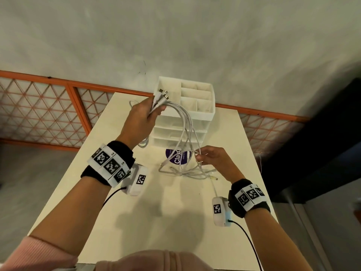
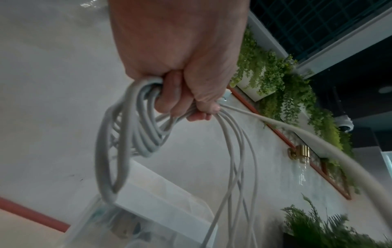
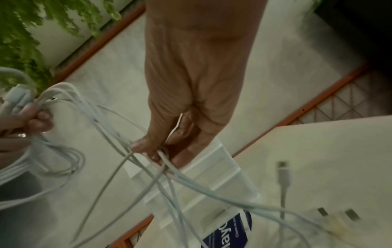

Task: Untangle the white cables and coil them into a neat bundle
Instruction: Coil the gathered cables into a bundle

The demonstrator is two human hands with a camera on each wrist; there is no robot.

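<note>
Right hand, low over counter, pinches thin strands of white cables between fingertips. Loose ends with metal-tipped plugs sprawl on matte cream counter beside round purple sticker. Left hand, raised higher, grips bunched plug ends and several smooth round loops hanging below fist; strands arc down from it to right hand. Behind cables, white plastic drawer organizer with divided top tray and translucent drawers. Beyond counter, grey floor, orange-framed lattice panels.
</note>
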